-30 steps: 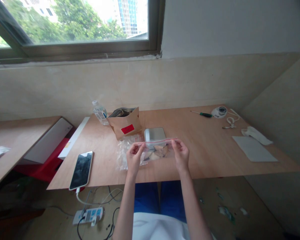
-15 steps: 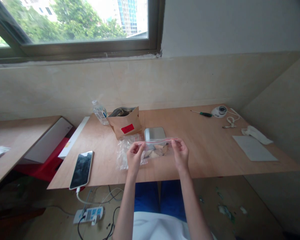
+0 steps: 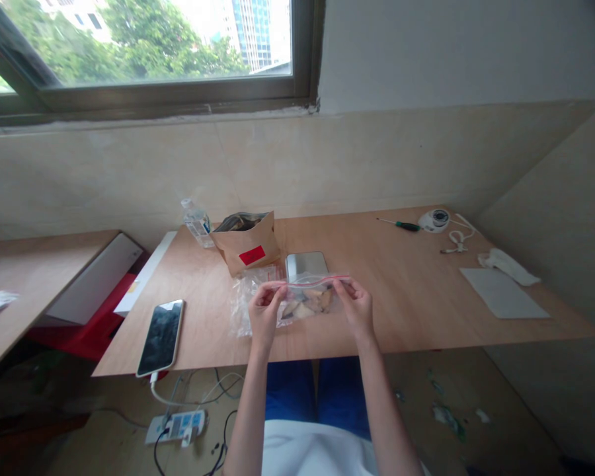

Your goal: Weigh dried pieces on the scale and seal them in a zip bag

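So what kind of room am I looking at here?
Probably a makeshift workroom, perhaps unfinished, not a kitchen. A bare plywood table stands against an unpainted wall under a window. A green-handled screwdriver lies on it, and both hands hold a clear zip bag with a red seal.

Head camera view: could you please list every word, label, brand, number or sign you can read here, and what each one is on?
No text is legible.
Red label on the brown paper bag: no readable print.
Water bottle label: blurred.
Power strip on the floor: markings too small.
Phone: screen dark.
Clear zip bag held by the left hand and right hand: red seal line only.
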A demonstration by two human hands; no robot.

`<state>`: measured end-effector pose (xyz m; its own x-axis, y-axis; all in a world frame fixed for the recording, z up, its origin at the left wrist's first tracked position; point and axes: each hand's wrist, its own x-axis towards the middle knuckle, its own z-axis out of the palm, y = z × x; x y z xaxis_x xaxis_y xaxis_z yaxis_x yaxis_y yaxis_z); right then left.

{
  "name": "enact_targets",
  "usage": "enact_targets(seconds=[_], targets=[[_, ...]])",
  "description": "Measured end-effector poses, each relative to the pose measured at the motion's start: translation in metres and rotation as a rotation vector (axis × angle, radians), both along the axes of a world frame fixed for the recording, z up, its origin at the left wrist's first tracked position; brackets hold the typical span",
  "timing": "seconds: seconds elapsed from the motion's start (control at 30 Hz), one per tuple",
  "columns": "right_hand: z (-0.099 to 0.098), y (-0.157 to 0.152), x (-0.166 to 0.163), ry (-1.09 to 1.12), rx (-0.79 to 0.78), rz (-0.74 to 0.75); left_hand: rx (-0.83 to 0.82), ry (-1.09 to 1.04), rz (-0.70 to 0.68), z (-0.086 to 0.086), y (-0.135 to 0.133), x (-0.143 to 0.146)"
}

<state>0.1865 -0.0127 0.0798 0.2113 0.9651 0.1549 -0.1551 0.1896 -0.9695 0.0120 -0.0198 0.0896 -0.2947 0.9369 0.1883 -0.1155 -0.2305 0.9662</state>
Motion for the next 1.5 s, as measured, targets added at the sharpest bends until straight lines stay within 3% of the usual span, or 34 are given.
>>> enact_targets(seconds=[0.53, 1.07, 1.5], targets=[[0.0036, -0.0010, -0.0002, 0.046, 0.003, -0.019, 0.041, 0.145, -0.016, 0.0009, -0.0043, -0.0070], [0.0075, -0.0029, -0.0009, -0.029, -0.016, -0.023, 0.027, 0.121, -0.011, -0.0051, 0.0002, -0.0101], [0.0101, -0.0055, -0.0035, -0.080, -0.028, 0.010, 0.016, 0.336, 0.031, -0.0021, 0.0017, -0.0039]])
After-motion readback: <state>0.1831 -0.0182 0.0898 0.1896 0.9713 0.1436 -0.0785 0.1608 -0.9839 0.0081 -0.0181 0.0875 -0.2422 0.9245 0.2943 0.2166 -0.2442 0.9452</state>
